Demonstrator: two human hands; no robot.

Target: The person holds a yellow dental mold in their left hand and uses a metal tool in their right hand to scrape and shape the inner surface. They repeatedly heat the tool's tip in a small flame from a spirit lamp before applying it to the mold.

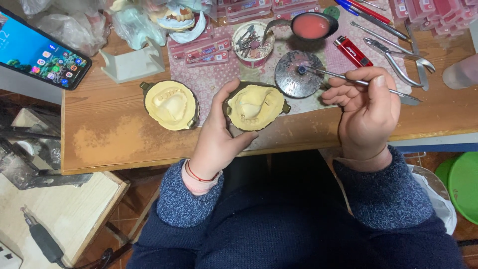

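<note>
Left hand [216, 137]: palm and fingertips hidden behind the yellow plaster mould [255, 106] it cups; only the thumb and the back of the hand show. Mould's underside not visible. Right hand [366, 107]: fingers curl over the thin metal instrument [348, 78], mid-shaft hidden, tip too small to tell against the round metal disc [298, 73]. Smartphone [37, 50] cut off by left edge (screen icons illegible). Green round object [460, 184] cut by right edge; kind unclear. Top-edge clutter blurred.

Bare bench left of second mould [171, 104]; tools [393, 55] crowding right.
</note>
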